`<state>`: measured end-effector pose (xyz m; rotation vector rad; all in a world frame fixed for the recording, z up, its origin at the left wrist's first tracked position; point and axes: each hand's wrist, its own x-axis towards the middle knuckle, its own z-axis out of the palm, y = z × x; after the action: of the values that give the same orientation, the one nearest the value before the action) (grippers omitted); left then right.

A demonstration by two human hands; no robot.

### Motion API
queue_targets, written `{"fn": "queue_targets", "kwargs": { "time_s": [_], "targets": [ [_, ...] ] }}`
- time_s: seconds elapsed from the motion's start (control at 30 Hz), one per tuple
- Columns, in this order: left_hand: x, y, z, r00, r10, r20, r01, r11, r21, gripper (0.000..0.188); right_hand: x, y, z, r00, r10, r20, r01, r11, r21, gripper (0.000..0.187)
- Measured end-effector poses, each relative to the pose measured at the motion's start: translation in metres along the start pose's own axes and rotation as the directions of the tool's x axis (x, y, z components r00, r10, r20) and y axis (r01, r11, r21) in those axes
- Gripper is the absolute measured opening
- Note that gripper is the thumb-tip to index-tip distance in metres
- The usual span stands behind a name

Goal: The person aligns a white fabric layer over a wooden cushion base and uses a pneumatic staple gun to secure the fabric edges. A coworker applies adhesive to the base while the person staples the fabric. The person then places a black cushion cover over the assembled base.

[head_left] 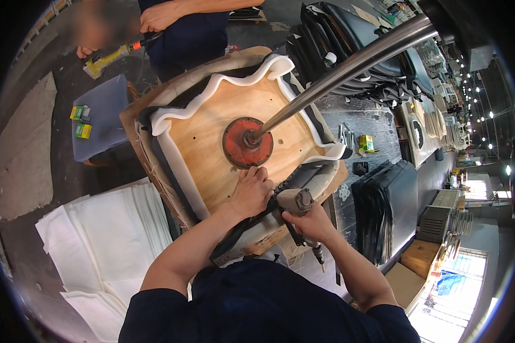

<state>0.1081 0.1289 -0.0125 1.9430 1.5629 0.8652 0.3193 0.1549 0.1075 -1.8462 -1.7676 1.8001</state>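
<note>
A plywood panel (200, 140) lies under a round red press plate (234, 150) on a steel rod (349, 68). White foam (180, 191) and a black cover (165, 150) stand up around its edges. At the near side, my left hand (253, 191) is closed with fingers curled on the black cover's edge, close to the red plate; the fingertips are partly hidden. My right hand (313, 222) grips a grey-topped air staple gun (294, 200) just right of it, over the panel's near right corner. An air hose fitting hangs below that grip.
Across the panel a co-worker's hand (160, 17) and a yellow staple gun (107, 60) show. White foam sheets (106, 240) are stacked at left, beside a stool (100, 117) with small boxes. Black covers (386, 200) pile up at right; more black padded pieces (349, 34) stand far right.
</note>
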Motion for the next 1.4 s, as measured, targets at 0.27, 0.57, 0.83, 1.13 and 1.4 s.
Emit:
{"fn": "queue_targets", "kwargs": {
  "time_s": [0.27,0.57,0.83,1.13,1.4],
  "targets": [
    [-0.001,-0.006,0.008,0.997,0.061,-0.044,-0.060,0.998,0.031,0.011,0.005,-0.008,0.005,0.998,-0.046,-0.048,0.033,0.970,-0.240,0.039],
    [0.008,-0.017,0.002,0.986,0.150,0.068,-0.154,0.987,0.057,0.009,-0.005,-0.003,0.005,0.999,-0.026,-0.048,0.021,0.994,-0.107,0.034],
    [0.009,-0.017,0.003,0.974,0.164,0.156,-0.179,0.980,0.086,0.009,-0.006,-0.004,0.012,0.999,0.013,-0.030,-0.017,0.990,-0.139,0.036],
    [0.013,-0.029,0.005,0.967,0.223,0.124,-0.233,0.969,0.078,0.008,-0.001,0.009,0.012,0.996,-0.047,-0.080,0.043,0.998,-0.055,0.036],
    [0.026,-0.032,-0.018,0.932,0.185,0.311,-0.182,0.983,-0.039,0.011,-0.009,0.010,0.015,0.998,-0.059,-0.036,0.059,0.998,0.004,0.035]
  ]
}}
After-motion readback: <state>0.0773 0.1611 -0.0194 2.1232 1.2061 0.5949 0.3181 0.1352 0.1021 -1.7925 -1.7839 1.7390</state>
